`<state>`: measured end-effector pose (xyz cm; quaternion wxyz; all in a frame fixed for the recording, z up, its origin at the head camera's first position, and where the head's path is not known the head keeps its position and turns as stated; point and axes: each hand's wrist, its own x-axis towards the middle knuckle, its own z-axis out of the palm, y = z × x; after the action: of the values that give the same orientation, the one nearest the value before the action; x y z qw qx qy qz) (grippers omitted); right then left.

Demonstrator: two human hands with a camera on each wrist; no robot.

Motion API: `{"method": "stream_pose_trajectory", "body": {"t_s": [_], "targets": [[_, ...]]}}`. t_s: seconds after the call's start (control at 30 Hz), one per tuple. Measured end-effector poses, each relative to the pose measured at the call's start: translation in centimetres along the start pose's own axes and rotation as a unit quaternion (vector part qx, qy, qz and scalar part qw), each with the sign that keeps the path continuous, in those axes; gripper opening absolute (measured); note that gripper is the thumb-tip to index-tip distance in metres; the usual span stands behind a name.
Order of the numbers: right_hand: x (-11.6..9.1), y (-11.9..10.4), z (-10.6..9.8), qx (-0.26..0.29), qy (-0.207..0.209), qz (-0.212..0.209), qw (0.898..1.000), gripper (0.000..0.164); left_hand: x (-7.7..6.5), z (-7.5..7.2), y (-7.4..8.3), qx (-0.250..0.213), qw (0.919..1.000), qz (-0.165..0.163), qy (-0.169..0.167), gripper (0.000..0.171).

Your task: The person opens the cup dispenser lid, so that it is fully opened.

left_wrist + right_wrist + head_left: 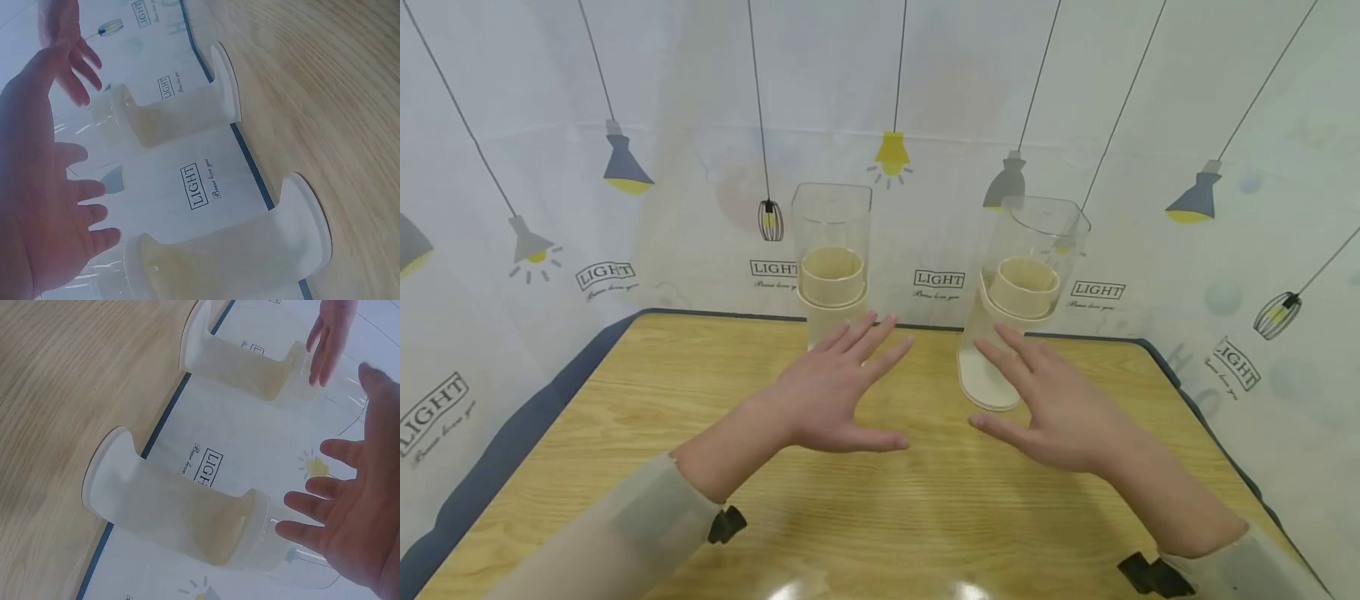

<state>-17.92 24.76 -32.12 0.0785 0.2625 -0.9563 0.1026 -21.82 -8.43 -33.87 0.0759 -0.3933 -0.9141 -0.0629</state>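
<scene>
Two cream stands with clear, open-topped containers stand upright towards the back of the table. My left hand (831, 392), fingers spread and palm down, overlaps the lower part of the left stand (833, 290) in the head view. Likewise spread, my right hand (1063, 404) is in front of the right stand (1026, 287), whose rounded base (988, 390) shows. Neither hand holds anything. In the left wrist view the left hand (37, 206) is beside the near clear container. The right wrist view has the right hand (362, 519) overlapping the container of the near stand (112, 478).
Under both stands is a light wooden table (917, 508) with a dark blue edge. A white cloth backdrop (700, 67) printed with hanging lamps rises behind and along the sides. Black straps (727, 525) hang at the sleeve cuffs.
</scene>
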Motion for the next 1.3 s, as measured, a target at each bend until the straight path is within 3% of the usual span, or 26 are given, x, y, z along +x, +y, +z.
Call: {"method": "stream_pose_trajectory", "body": {"t_s": [0.17,0.27,0.4,0.5,0.77,1.03,1.3], "targets": [[0.0,0.4,-0.5,0.016,0.050,0.009,0.999,0.076,0.7,0.3,0.2,-0.035,0.9982,0.006,0.048,0.103],[-0.1,0.8,-0.7,0.008,0.106,0.000,0.994,0.071,1.4,0.6,0.3,-0.075,0.9929,0.028,0.088,0.091],[0.2,1.3,-1.4,0.003,0.182,-0.016,0.983,0.065,2.4,0.8,0.4,-0.133,0.9833,0.033,0.120,0.080],[0.8,1.6,-2.4,0.004,0.216,-0.007,0.976,0.061,3.4,0.5,0.4,-0.159,0.9790,0.016,0.126,0.077],[3.1,3.3,-5.6,0.032,0.283,0.036,0.958,0.058,6.9,0.1,0.4,-0.199,0.9725,0.006,0.121,0.076],[5.5,5.0,-7.4,0.047,0.289,0.064,0.954,0.059,9.6,0.1,0.7,-0.237,0.9677,-0.020,0.083,0.077],[8.4,6.0,-8.0,0.074,0.214,0.133,0.965,0.075,12.5,0.6,0.7,-0.251,0.9652,-0.027,0.069,0.077]]}}
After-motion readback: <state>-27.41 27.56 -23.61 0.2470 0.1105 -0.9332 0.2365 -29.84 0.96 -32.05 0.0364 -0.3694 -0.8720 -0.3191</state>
